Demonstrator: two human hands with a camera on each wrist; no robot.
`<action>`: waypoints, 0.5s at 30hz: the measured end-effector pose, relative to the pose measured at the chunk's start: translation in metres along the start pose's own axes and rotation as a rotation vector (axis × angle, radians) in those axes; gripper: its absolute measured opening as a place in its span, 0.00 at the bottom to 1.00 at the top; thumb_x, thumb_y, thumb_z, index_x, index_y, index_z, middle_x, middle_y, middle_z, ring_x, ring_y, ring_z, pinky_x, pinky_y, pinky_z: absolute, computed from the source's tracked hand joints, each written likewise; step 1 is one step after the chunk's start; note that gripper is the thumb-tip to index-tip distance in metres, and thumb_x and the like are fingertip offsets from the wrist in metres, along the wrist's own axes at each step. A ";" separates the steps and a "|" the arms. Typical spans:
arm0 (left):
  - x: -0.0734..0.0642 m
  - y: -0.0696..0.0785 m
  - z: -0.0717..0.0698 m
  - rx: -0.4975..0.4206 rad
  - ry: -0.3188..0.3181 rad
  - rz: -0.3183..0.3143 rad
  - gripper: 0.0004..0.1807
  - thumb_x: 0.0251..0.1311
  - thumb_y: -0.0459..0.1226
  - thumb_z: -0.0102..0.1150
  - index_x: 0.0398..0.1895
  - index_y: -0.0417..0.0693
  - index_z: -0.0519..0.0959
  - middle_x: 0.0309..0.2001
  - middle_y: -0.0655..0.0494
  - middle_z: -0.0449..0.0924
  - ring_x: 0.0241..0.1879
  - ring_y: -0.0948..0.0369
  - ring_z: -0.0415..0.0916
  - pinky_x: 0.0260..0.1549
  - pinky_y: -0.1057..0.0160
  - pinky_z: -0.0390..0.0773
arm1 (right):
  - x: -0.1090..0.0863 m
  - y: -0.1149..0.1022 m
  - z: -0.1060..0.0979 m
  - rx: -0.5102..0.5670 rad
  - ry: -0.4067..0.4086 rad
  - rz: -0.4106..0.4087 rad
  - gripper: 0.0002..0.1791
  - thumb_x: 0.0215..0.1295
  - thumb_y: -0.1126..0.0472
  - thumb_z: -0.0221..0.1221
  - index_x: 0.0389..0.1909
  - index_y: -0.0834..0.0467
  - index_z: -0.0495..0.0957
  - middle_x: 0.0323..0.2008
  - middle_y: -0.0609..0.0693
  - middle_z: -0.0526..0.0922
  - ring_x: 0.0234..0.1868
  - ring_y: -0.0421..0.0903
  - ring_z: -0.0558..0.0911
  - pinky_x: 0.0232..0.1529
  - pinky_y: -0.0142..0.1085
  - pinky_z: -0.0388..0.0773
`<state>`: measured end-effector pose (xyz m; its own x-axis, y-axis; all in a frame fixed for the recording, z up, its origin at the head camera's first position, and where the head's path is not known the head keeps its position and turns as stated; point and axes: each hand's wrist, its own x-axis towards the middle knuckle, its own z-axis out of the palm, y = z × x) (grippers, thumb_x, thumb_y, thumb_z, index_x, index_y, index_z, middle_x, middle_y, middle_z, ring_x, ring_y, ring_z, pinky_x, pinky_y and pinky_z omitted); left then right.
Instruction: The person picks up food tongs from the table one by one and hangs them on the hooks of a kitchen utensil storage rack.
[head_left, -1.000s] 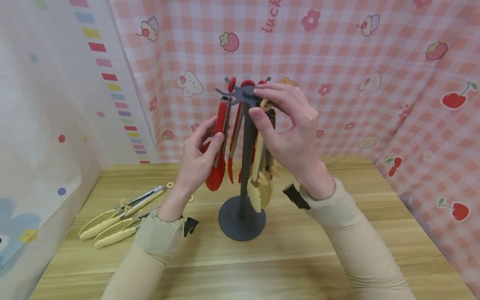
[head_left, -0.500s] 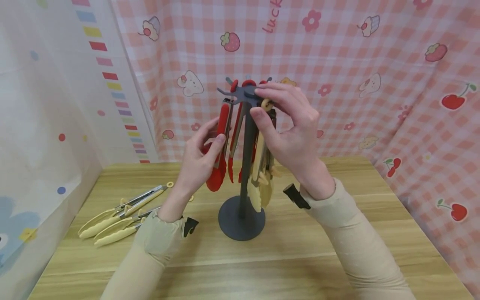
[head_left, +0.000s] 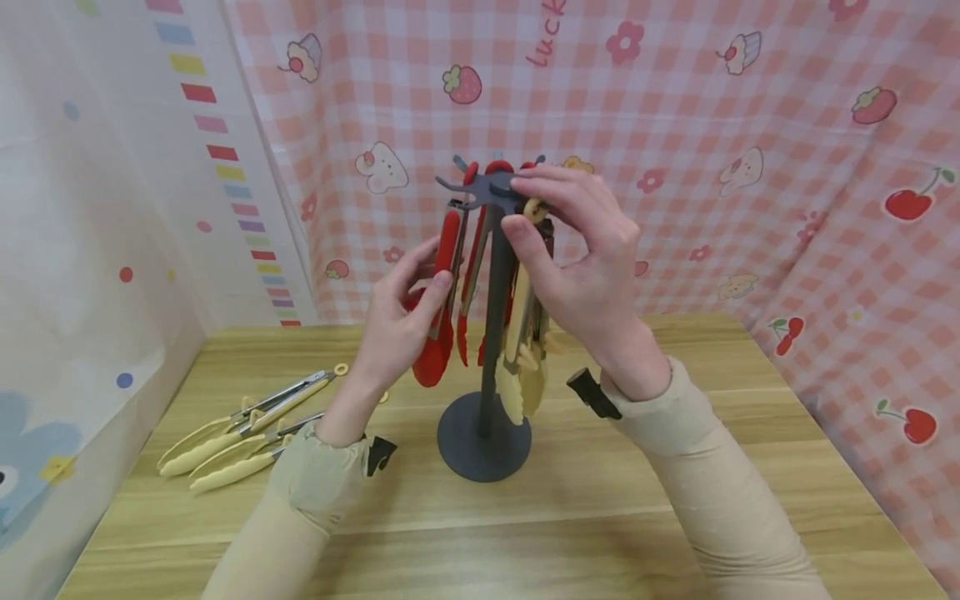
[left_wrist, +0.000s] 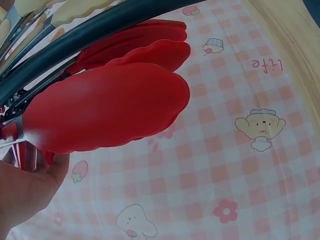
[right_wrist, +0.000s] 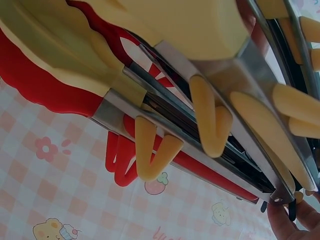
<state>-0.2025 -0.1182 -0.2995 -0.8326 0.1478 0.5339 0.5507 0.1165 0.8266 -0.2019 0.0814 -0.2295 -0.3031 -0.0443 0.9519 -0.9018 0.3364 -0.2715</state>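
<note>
A dark grey utensil stand [head_left: 491,333] with hooked arms at its top stands upright on the table. My left hand [head_left: 393,321] holds red-tipped tongs [head_left: 433,354] upright at its left side, thumb across the handle; their top end is close to a left hook, and I cannot tell whether they hang on it. In the left wrist view the red tongs' head [left_wrist: 110,107] lies beside the dark pole. My right hand [head_left: 581,250] pinches the stand's top, fingers above and thumb below, by the ring of hanging cream tongs [head_left: 521,383]. More red tongs [head_left: 468,300] hang behind the pole.
Two pairs of cream tongs [head_left: 247,425] lie on the wooden table [head_left: 600,517] at the left, partly behind my left forearm. A pink checked cloth [head_left: 637,100] hangs along the back and right, and a white patterned cloth [head_left: 112,208] on the left.
My left hand and the red tongs have shifted very slightly down and to the right. The right hand stays at the stand's top.
</note>
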 end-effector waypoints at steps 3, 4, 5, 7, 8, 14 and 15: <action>-0.001 0.000 -0.001 -0.001 -0.001 -0.006 0.27 0.75 0.30 0.55 0.76 0.40 0.69 0.63 0.36 0.79 0.56 0.44 0.82 0.50 0.72 0.82 | 0.000 0.000 0.000 0.003 -0.002 0.002 0.35 0.72 0.34 0.60 0.48 0.65 0.87 0.49 0.63 0.89 0.51 0.55 0.83 0.57 0.29 0.84; -0.001 0.000 -0.001 0.000 -0.003 -0.006 0.27 0.75 0.30 0.55 0.76 0.40 0.69 0.63 0.36 0.79 0.56 0.44 0.82 0.51 0.72 0.82 | 0.000 0.000 0.000 0.004 -0.003 0.003 0.35 0.72 0.33 0.60 0.48 0.65 0.87 0.49 0.63 0.89 0.51 0.55 0.83 0.57 0.29 0.84; -0.001 0.000 -0.001 -0.001 -0.004 -0.007 0.27 0.75 0.30 0.55 0.76 0.40 0.69 0.63 0.36 0.79 0.56 0.43 0.82 0.51 0.72 0.82 | 0.000 0.000 0.000 0.003 -0.005 0.004 0.35 0.72 0.33 0.60 0.48 0.65 0.87 0.49 0.63 0.89 0.51 0.54 0.83 0.57 0.29 0.84; -0.001 0.001 -0.001 -0.003 -0.007 -0.007 0.27 0.75 0.30 0.54 0.76 0.40 0.69 0.63 0.36 0.80 0.57 0.43 0.82 0.51 0.72 0.82 | -0.001 -0.001 -0.001 0.005 -0.009 0.009 0.35 0.72 0.33 0.60 0.48 0.65 0.87 0.49 0.62 0.89 0.51 0.54 0.83 0.57 0.30 0.84; -0.001 0.001 -0.002 -0.003 -0.010 -0.007 0.27 0.75 0.30 0.55 0.76 0.40 0.69 0.63 0.36 0.80 0.57 0.43 0.82 0.52 0.72 0.82 | -0.001 -0.001 -0.001 0.004 -0.011 0.010 0.35 0.72 0.33 0.60 0.48 0.64 0.87 0.49 0.62 0.89 0.51 0.54 0.83 0.57 0.30 0.84; -0.001 0.001 -0.001 0.005 -0.024 -0.008 0.27 0.75 0.30 0.55 0.75 0.41 0.70 0.62 0.37 0.81 0.57 0.44 0.83 0.57 0.63 0.82 | -0.001 0.000 -0.001 -0.009 -0.018 0.017 0.35 0.72 0.33 0.60 0.49 0.65 0.87 0.50 0.62 0.89 0.52 0.54 0.83 0.58 0.30 0.84; -0.001 0.001 -0.001 0.007 -0.025 -0.008 0.27 0.75 0.30 0.55 0.75 0.41 0.70 0.62 0.37 0.81 0.57 0.44 0.83 0.58 0.61 0.82 | -0.001 0.000 -0.001 -0.010 -0.019 0.018 0.35 0.72 0.33 0.60 0.49 0.65 0.87 0.50 0.62 0.89 0.52 0.54 0.83 0.58 0.29 0.84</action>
<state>-0.2010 -0.1190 -0.2996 -0.8350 0.1714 0.5228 0.5448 0.1245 0.8293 -0.2015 0.0821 -0.2301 -0.3246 -0.0558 0.9442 -0.8933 0.3462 -0.2866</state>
